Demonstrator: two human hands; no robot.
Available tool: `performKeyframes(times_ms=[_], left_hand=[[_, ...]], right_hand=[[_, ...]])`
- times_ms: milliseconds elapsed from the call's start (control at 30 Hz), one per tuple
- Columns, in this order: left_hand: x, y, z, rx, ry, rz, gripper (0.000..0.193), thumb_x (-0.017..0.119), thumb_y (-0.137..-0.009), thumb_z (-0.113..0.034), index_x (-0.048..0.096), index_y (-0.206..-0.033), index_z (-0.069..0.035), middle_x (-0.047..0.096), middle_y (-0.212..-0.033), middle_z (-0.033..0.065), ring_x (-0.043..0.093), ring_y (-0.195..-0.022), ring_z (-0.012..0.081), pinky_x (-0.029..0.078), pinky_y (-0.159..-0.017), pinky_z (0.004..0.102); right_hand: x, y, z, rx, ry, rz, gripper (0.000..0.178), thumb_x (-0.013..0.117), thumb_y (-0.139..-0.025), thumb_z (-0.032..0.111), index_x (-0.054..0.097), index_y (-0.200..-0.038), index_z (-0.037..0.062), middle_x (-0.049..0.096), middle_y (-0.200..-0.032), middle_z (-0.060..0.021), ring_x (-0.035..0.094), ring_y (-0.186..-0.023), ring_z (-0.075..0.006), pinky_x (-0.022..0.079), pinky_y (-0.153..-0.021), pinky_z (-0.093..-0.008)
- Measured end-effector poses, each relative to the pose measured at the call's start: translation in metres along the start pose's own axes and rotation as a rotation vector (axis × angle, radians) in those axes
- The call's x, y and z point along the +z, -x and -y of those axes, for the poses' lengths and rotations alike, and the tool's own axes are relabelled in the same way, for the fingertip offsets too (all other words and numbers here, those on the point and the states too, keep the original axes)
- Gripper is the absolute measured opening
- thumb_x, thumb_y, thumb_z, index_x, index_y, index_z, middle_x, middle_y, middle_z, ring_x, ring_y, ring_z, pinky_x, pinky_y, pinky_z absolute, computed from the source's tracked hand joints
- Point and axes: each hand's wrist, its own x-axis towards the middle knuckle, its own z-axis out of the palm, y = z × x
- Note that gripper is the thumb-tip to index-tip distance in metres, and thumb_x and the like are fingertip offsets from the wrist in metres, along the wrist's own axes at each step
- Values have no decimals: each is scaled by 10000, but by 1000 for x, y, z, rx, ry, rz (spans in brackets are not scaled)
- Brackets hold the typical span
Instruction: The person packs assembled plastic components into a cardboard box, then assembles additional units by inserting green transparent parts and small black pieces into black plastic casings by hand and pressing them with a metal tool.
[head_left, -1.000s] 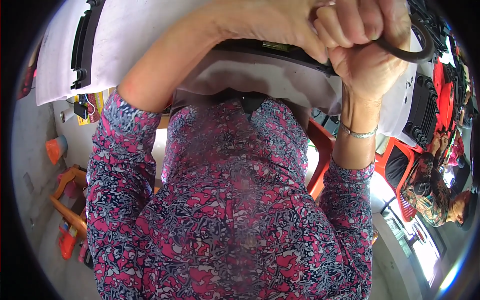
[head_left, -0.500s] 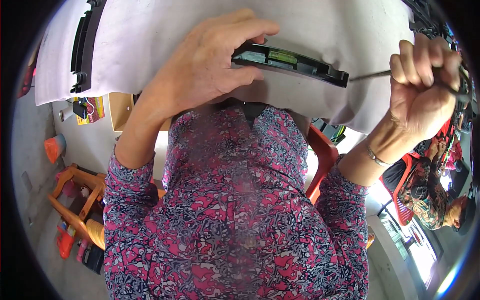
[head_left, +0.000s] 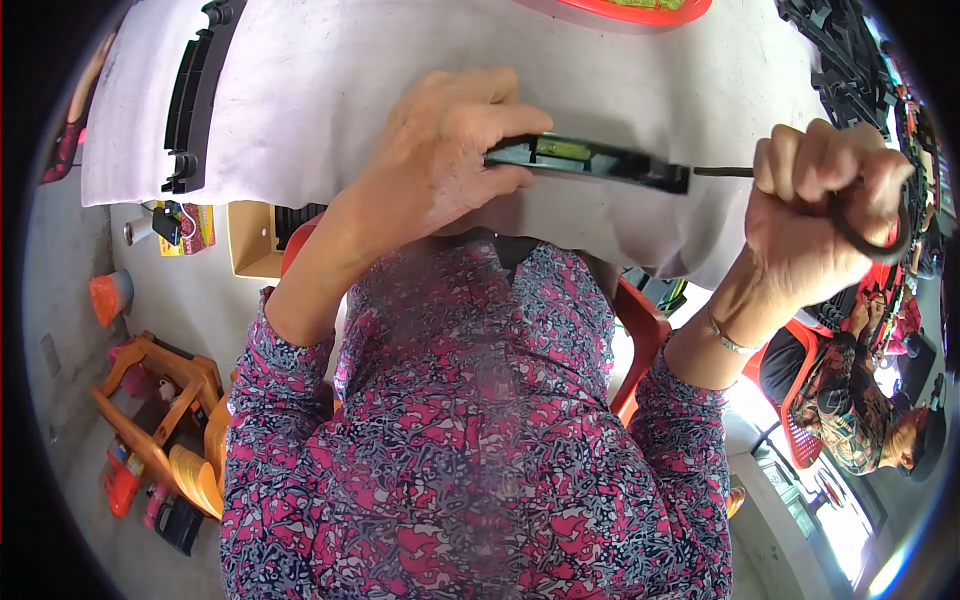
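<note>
My left hand point(head_left: 440, 165) pinches one end of a black spirit level point(head_left: 615, 165) between thumb and fingers, just above the cloth-covered table. A yellow-green vial shows in the middle of its open black body. My right hand point(head_left: 815, 220) is closed in a fist around a thin dark rod point(head_left: 724, 171) with a curved, loop-like handle point(head_left: 885, 250). The rod's tip points at the free end of the level, very close to it; whether they touch I cannot tell. Most of the rod inside the fist is hidden.
A long black plastic part point(head_left: 190, 105) lies at the table's left. Several black parts point(head_left: 845, 60) are heaped at the far right. A red basin point(head_left: 640, 14) with yellow-green pieces stands at the far edge. Another person point(head_left: 860, 400) sits at the right.
The fist with the rod has come left and nearer to me, and the rod now lies more level. My left hand still grips the level. The red basin has come into view.
</note>
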Motion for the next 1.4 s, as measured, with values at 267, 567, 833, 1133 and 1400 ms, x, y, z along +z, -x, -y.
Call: performKeyframes(times_ms=[267,567,833,1133,1400], left_hand=[[5,1,2,42,15,-48,392,830,-658,-132,694,-1020,-65,539,-854,81,555,-832,288,422,-774,393],[-14,-6,6,-19,274,-20,338,786,-751,-79,673,-1066,-34,613,-917,50,620,-890,224,490,-772,353],[-56,-39,-24,-62,823,18,795,841,-806,-207,439,-1487,-120,510,-1426,150,557,-1239,251,537,-976,444],[6,-94,-51,-168,827,-29,651,818,-812,-169,503,-1376,-93,547,-1299,114,578,-1153,220,530,-932,398],[17,-77,-34,-258,835,-58,523,798,-817,-135,560,-1278,-69,581,-1185,81,596,-1077,192,524,-892,357]], right_hand=[[11,3,-11,95,-652,176,425,506,-1015,394,387,-696,140,293,-607,32,228,-529,-120,211,-503,-296],[23,4,-57,252,-594,371,484,436,-1053,466,381,-714,126,303,-592,15,237,-535,-135,236,-532,-305],[30,6,-63,100,-741,407,377,437,-1035,408,408,-785,127,386,-746,-19,361,-614,-161,345,-587,-343],[25,4,-65,139,-731,427,332,465,-1013,386,449,-814,120,412,-746,-11,380,-626,-153,349,-589,-327],[16,1,-64,171,-715,438,290,494,-990,364,490,-843,114,438,-745,-3,399,-637,-144,353,-591,-310]])
